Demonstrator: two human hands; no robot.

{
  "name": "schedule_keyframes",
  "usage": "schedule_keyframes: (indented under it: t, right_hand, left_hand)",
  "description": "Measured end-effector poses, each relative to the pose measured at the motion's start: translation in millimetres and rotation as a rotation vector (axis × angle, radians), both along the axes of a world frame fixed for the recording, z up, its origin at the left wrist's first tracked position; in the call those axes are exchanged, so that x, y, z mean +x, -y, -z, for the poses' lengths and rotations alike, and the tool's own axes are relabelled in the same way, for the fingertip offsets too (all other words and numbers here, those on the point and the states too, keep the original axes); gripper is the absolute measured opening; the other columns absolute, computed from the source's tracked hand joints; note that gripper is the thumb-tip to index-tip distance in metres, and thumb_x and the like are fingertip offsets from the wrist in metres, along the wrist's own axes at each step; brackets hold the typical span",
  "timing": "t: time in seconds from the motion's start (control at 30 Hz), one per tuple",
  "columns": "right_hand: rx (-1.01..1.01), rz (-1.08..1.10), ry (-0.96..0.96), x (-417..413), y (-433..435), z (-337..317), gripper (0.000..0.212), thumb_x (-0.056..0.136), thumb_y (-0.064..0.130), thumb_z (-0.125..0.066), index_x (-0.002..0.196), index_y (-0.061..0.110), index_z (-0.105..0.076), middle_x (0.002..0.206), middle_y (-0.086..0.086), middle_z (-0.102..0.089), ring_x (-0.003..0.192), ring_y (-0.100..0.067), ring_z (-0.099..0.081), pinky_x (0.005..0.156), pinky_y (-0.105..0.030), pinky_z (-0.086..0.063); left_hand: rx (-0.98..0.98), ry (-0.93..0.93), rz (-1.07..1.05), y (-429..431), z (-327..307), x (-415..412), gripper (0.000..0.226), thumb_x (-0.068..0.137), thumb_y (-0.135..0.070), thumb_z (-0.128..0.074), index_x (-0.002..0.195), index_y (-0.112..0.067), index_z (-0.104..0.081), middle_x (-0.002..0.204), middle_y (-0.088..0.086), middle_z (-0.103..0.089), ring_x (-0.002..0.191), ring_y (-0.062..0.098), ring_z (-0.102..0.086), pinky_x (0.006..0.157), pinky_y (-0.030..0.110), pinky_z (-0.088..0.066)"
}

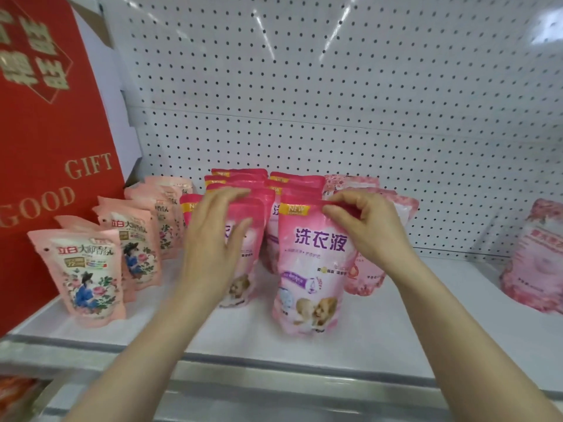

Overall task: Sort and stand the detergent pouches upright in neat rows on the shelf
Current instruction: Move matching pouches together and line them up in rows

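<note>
Two rows of bright pink detergent pouches stand upright mid-shelf. My right hand (365, 229) pinches the top edge of the front pouch (310, 269) of the right row. My left hand (213, 239) lies with straight fingers on the front pouch (243, 269) of the left row, fingertips at its top. A row of pale pink floral pouches (88, 275) stands at the left. Rose-patterned pouches (368, 269) stand behind my right hand, partly hidden.
A large red gift box (45, 132) stands at the shelf's left end. One rose-patterned pouch (536, 263) leans alone at the far right. White pegboard (335, 86) backs the white shelf (396, 324), whose metal front rail (274, 370) runs below my arms.
</note>
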State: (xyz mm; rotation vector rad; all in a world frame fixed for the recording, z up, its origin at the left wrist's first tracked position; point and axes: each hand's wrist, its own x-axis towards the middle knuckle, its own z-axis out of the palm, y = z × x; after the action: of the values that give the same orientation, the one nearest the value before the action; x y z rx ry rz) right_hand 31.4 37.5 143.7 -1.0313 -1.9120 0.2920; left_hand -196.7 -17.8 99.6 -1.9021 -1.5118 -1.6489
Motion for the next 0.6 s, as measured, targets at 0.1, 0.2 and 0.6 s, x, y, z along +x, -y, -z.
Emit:
schedule_keyframes:
  t: [0.1, 0.2, 0.6]
  right_hand:
    - [0.054, 0.039, 0.063, -10, -20, -1, 0.008, 0.092, 0.023, -0.067, 0.088, 0.028, -0.072, 0.074, 0.013, -0.069, 0.066, -0.004, -0.06, 0.063, -0.017, -0.045]
    - [0.044, 0.076, 0.131, -25, -44, -2, 0.01, 0.093, 0.023, -0.067, 0.097, 0.019, -0.075, 0.084, 0.005, -0.073, 0.077, -0.011, -0.065, 0.08, -0.033, -0.054]
    - [0.03, 0.115, 0.351, -37, -107, -48, 0.021, 0.093, 0.037, -0.064, 0.099, 0.02, -0.076, 0.092, 0.002, -0.075, 0.084, -0.017, -0.067, 0.083, -0.038, -0.055]
  left_hand:
    - [-0.179, -0.314, -0.164, -27, -33, -27, 0.043, 0.092, -0.022, -0.061, 0.134, -0.02, -0.054, 0.136, -0.001, -0.053, 0.127, 0.021, -0.044, 0.107, 0.034, -0.033]
    - [-0.314, -0.477, -0.175, -45, -45, -38, 0.026, 0.095, -0.031, -0.056, 0.118, -0.025, -0.067, 0.118, -0.003, -0.068, 0.107, 0.024, -0.059, 0.086, 0.035, -0.042]
    - [-0.508, -0.396, -0.117, -92, -80, -65, 0.018, 0.088, -0.032, -0.068, 0.106, -0.031, -0.073, 0.106, -0.011, -0.071, 0.098, 0.012, -0.062, 0.082, 0.027, -0.041]
